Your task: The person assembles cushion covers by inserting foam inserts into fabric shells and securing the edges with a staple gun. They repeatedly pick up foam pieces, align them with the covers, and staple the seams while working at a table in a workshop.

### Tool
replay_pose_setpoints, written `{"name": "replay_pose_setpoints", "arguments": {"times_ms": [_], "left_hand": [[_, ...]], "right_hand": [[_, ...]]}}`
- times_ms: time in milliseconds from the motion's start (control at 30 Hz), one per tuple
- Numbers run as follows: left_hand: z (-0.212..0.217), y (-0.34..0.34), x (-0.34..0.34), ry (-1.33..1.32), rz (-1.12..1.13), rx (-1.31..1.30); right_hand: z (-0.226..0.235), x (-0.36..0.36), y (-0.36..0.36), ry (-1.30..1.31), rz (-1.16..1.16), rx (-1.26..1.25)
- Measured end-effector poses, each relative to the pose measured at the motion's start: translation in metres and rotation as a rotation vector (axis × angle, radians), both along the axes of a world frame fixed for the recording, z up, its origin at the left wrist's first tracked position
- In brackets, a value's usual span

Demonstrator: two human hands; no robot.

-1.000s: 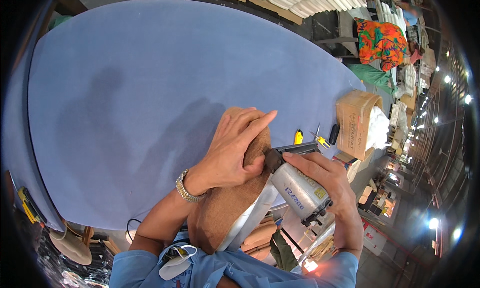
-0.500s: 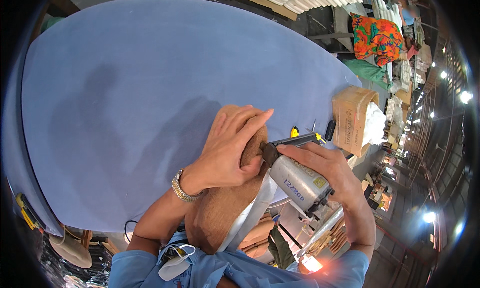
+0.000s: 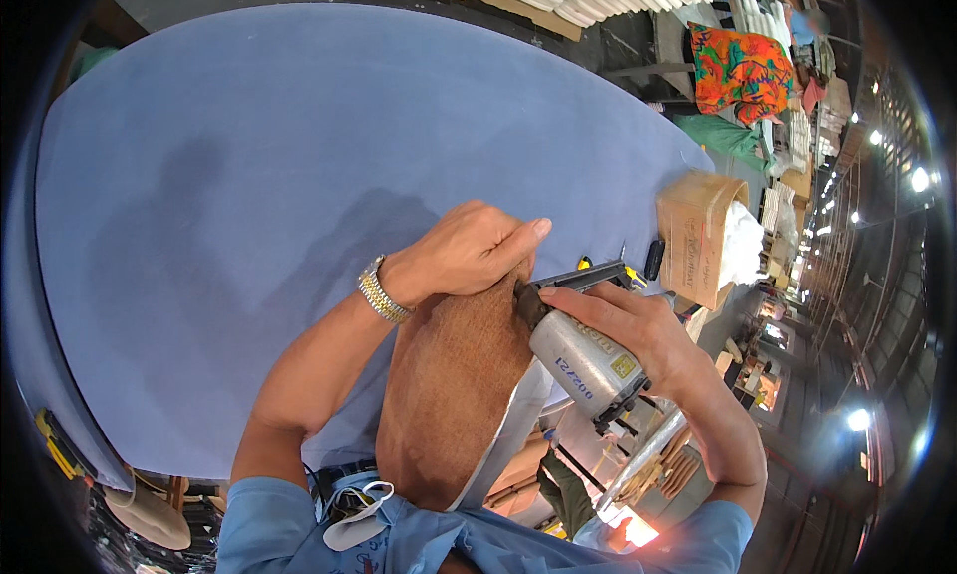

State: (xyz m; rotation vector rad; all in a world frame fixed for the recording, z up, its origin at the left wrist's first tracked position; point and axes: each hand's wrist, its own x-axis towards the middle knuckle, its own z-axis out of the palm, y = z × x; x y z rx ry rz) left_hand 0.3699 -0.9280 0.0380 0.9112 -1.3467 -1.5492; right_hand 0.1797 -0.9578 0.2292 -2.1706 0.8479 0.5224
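Note:
A brown fabric-covered cushioned panel (image 3: pixel 454 385) leans from my body onto the blue padded tabletop (image 3: pixel 249 96), its pale underside edge showing on the right. My left hand (image 3: pixel 467 250) is bent over the far end of this panel, gripping the fabric there; its thumb points right and the other fingers are mostly hidden. A silver and black staple gun (image 3: pixel 588 367) is gripped in my right hand (image 3: pixel 648 333). Its black nose meets the panel's right edge close to my left hand. Whether a staple is going in cannot be seen.
Beyond the staple gun lie yellow-handled tools (image 3: pixel 634 277) and a black object (image 3: pixel 654 259) at the table's right edge. A cardboard box (image 3: pixel 690 237) with white stuffing stands beside it. More yellow tools (image 3: pixel 62 444) hang at the left edge. A white mask (image 3: pixel 354 526) hangs at my chest.
My left hand has shifted from lying over the panel's upper part to its far end, with fingers now bent in. The gun's nose stays at the edge, the gun slightly lower left.

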Motion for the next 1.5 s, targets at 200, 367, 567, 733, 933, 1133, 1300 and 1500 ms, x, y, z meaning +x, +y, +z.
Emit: {"name": "replay_pose_setpoints", "arguments": {"times_ms": [200, 367, 567, 733, 933, 1133, 1300, 1500], "left_hand": [[-0.006, -0.006, -0.014, -0.058, 0.001, -0.01], [-0.007, -0.001, -0.017, -0.084, 0.072, 0.106], [-0.008, -0.003, -0.021, -0.161, 0.08, 0.096], [-0.006, -0.005, -0.015, -0.135, 0.077, 0.094], [-0.008, -0.004, -0.008, -0.087, 0.108, 0.1], [-0.005, -0.003, -0.005, -0.065, 0.104, 0.115], [-0.008, 0.001, -0.004, 0.06, 0.138, 0.041], [-0.006, 0.017, 0.017, 0.096, 0.15, 0.208]], "right_hand": [[0.011, 0.013, 0.001, 0.096, -0.073, 0.03], [-0.005, 0.012, -0.01, -0.013, -0.074, 0.01], [-0.011, 0.003, 0.0, 0.004, -0.101, -0.019], [-0.013, 0.01, -0.014, 0.021, -0.057, 0.031], [-0.011, 0.025, -0.021, 0.029, -0.052, 0.074], [-0.01, 0.026, -0.016, 0.004, -0.061, 0.064], [-0.002, 0.03, -0.007, 0.067, -0.058, -0.016], [0.019, 0.004, 0.049, -0.201, -0.152, -0.239]]}}
